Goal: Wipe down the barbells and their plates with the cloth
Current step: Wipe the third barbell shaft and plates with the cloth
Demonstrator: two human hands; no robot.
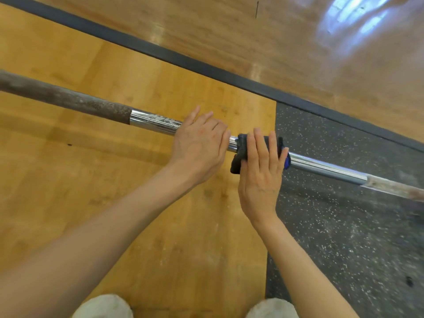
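A long barbell point(153, 121) crosses the view from upper left to lower right, above the floor. Its middle stretch is shiny chrome; the parts to either side are dull brown and chalky. A dark blue cloth point(239, 154) is wrapped around the chrome section. My right hand point(260, 175) grips the cloth around the bar, fingers over the top. My left hand point(199, 148) rests on the bar just left of the cloth, its fingers draped over the chrome. No plates are in view.
Below the bar lies a yellow wooden platform point(91, 191), with speckled black rubber flooring point(344, 237) to the right. A dark strip point(183, 58) borders the platform at the far side, and glossy wood floor point(252, 31) lies beyond. My knees point(103, 306) show at the bottom edge.
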